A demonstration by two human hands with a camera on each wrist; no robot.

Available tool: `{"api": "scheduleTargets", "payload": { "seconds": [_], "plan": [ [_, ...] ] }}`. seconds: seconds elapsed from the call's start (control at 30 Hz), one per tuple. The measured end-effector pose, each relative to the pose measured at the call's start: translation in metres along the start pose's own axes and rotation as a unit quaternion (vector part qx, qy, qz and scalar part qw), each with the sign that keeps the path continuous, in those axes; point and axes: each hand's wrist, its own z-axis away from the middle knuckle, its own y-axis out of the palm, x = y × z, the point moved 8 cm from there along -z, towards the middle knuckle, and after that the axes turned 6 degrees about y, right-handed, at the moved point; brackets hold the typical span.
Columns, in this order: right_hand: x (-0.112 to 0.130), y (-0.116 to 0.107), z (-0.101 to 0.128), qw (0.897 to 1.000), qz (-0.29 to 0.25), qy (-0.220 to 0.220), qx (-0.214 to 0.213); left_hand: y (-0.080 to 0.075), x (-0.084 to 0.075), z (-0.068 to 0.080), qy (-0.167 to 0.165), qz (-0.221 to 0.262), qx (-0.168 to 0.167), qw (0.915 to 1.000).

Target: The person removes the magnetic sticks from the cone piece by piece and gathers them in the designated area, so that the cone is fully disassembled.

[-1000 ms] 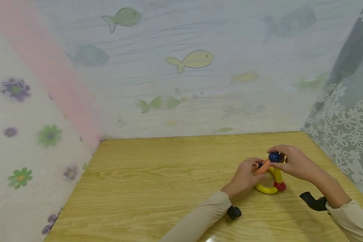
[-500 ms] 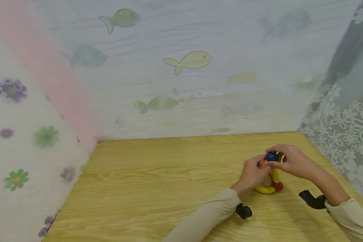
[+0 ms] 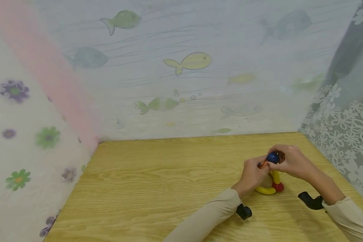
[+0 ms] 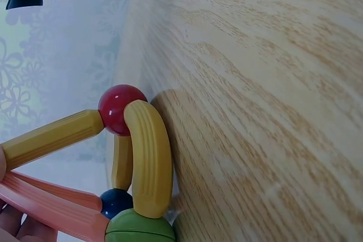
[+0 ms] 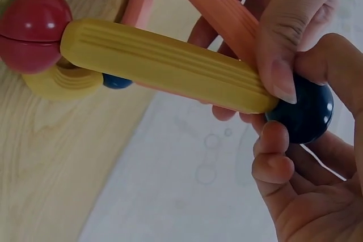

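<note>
A blue ball (image 3: 272,157) tops a frame of toy building rods and balls on the table. My right hand (image 3: 293,161) pinches this ball between thumb and fingers. Beside it, my left hand (image 3: 252,173) grips the upper ends of the rods, its thumb pressing where a straight yellow rod (image 5: 170,63) meets the ball. Salmon-coloured rods (image 4: 62,208) slant up into the left hand. Below, a red ball (image 4: 120,109) joins the straight rod to a curved yellow rod (image 4: 150,157). A green ball (image 4: 139,228) and another blue ball (image 4: 116,202) form other base corners.
The wood-grain table (image 3: 157,181) meets a fish-patterned curtain (image 3: 187,101) at its back edge. Flowered sheeting (image 3: 48,137) hangs at the left, white-flowered lace (image 3: 351,134) at the right. Black wrist mounts (image 3: 244,211) jut out below both forearms.
My left hand has moved right and slightly up along the salmon rod to the upper blue ball. The right hand stays almost in place, still pinching that ball.
</note>
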Motion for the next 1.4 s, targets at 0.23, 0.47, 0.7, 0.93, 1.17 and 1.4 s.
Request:
{"api": "scheduleTargets", "payload": {
  "seconds": [0.23,0.47,0.7,0.93,1.17,1.4],
  "plan": [
    [-0.001,-0.002,0.001,1.0,-0.011,0.006,-0.02,0.001,0.001,0.001,0.008,-0.008,0.005,0.9999],
    [-0.004,-0.003,0.006,0.999,-0.011,0.014,-0.05,0.0,-0.001,0.001,0.02,-0.018,-0.002,0.9996],
    [-0.01,-0.004,0.011,0.996,-0.044,0.047,-0.065,0.0,-0.001,0.001,0.046,-0.018,-0.012,0.9987],
    [-0.025,-0.004,0.016,0.987,-0.089,0.125,-0.048,0.005,0.005,0.005,0.022,0.008,0.005,0.9997],
    [-0.029,-0.004,0.018,0.98,-0.125,0.155,-0.03,0.005,0.008,0.007,-0.004,0.022,0.009,0.9997],
    [-0.028,-0.004,0.021,0.974,-0.142,0.174,-0.015,0.005,0.009,0.007,-0.016,0.039,0.005,0.9991]
  ]
}}
